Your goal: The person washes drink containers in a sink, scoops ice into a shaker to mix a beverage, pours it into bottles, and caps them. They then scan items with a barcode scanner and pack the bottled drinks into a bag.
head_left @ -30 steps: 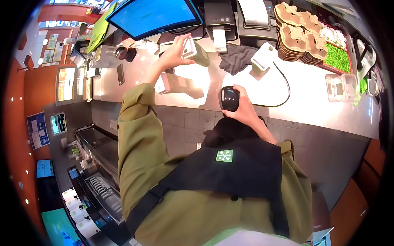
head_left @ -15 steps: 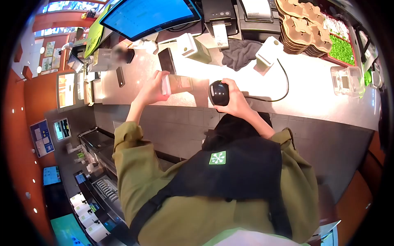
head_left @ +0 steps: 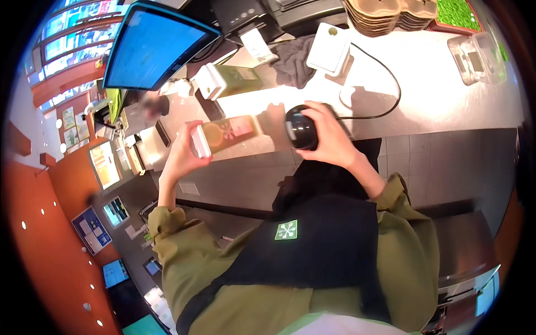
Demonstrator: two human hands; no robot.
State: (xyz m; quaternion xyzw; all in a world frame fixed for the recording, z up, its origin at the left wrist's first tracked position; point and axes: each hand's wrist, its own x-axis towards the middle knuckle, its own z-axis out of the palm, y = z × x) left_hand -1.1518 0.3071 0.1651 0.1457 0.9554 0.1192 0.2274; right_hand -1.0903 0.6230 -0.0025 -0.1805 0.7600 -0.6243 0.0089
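My left hand (head_left: 187,151) is closed round the white-lidded end of a see-through drink bottle (head_left: 229,135). The bottle lies sideways over the counter's front edge, its body pointing at the scanner, with a reddish printed mark and yellowish contents showing. In my right hand (head_left: 329,137) is a rounded black scanner (head_left: 300,127), gripped from its right side with its front towards the bottle. A gap separates the two. Behind the left hand stands another white-lidded bottle (head_left: 237,78) with greenish contents.
A blue-lit screen (head_left: 156,47) and a printer (head_left: 245,19) with a paper slip (head_left: 257,46) are at the back. Beyond the scanner lie a grey cloth (head_left: 293,61), a white-topped container (head_left: 330,49) and a black cord (head_left: 400,89). Cardboard cup carriers (head_left: 374,17) and a clear container (head_left: 474,58) are to the right.
My view has turned, so the screen and counter appear shifted left. The bottle in my left hand shows more of its printed side. My right hand still grips the scanner.
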